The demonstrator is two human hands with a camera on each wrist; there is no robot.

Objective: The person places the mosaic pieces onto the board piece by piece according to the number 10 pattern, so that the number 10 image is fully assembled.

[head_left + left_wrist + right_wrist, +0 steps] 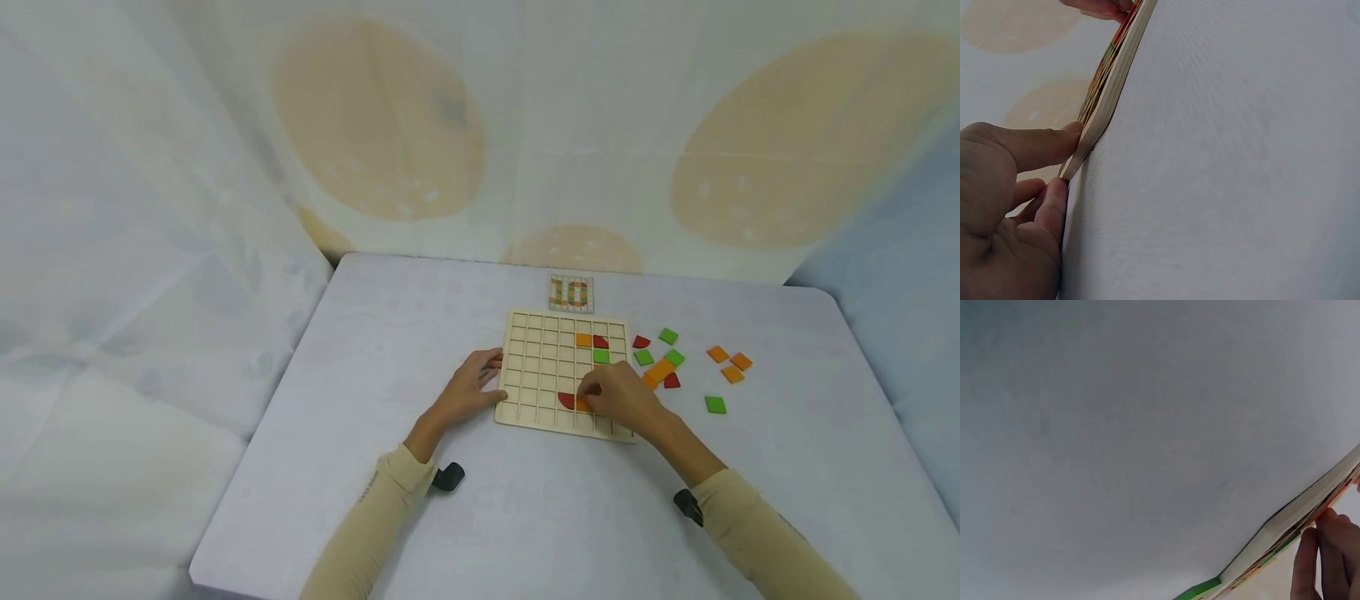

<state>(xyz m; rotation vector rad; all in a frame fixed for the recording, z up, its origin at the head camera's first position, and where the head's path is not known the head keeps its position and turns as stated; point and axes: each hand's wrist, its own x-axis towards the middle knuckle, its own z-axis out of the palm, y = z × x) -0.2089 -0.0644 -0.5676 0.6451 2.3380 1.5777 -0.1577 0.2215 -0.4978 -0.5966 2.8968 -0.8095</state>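
A pale wooden grid board [536, 392] lies flat on the table. The left hand [468, 387] holds its left side, the thumb on the edge by the near corner and the fingers further up. Over the board's lower right part, the right hand [618, 396] pinches an orange tile [583, 405] against the grid, partly hidden by the fingers. Just left of that tile lies a red quarter-round tile [566, 401]. Higher in the grid are an orange square [583, 340], another red quarter-round [601, 342] and a green square [602, 356].
Behind the board lies a small pattern card [572, 293] showing a "10". Loose tiles are to the right: green squares [668, 336], orange squares [717, 354] and red quarter-rounds [672, 381]. A patterned cloth [585, 150] hangs behind the white table [390, 333].
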